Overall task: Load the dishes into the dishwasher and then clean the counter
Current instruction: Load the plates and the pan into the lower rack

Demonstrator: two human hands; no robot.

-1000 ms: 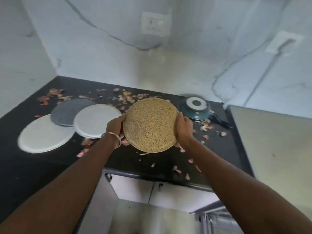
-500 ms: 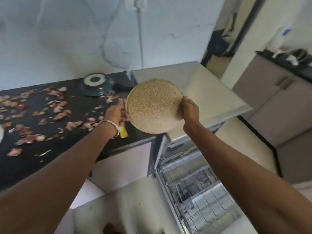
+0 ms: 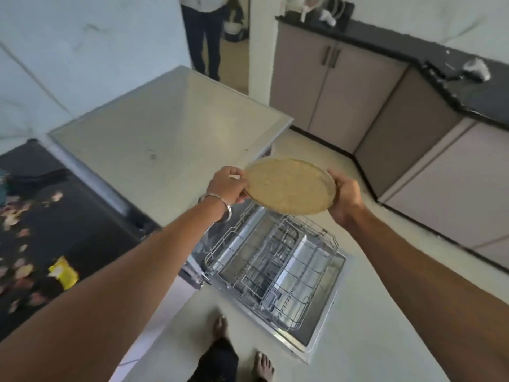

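A round speckled tan plate (image 3: 289,186) hangs tilted in the air, held by both hands. My left hand (image 3: 227,186) grips its left rim and my right hand (image 3: 344,197) grips its right rim. Directly below the plate, the dishwasher's wire rack (image 3: 272,263) is pulled out over the open door (image 3: 316,332) and holds no dishes that I can see. The black counter (image 3: 55,216) at the left is strewn with onion peels.
The dishwasher's pale flat top (image 3: 165,128) lies beside the counter. A yellow wrapper (image 3: 64,272) sits on the counter edge. A person's legs (image 3: 203,37) stand in the doorway behind. Brown cabinets (image 3: 344,86) with a black top line the right. My bare feet (image 3: 220,326) are on the floor.
I have turned right from the counter. The plate travelled with both hands from above the counter to above the pulled-out dishwasher rack and now tilts flatter.
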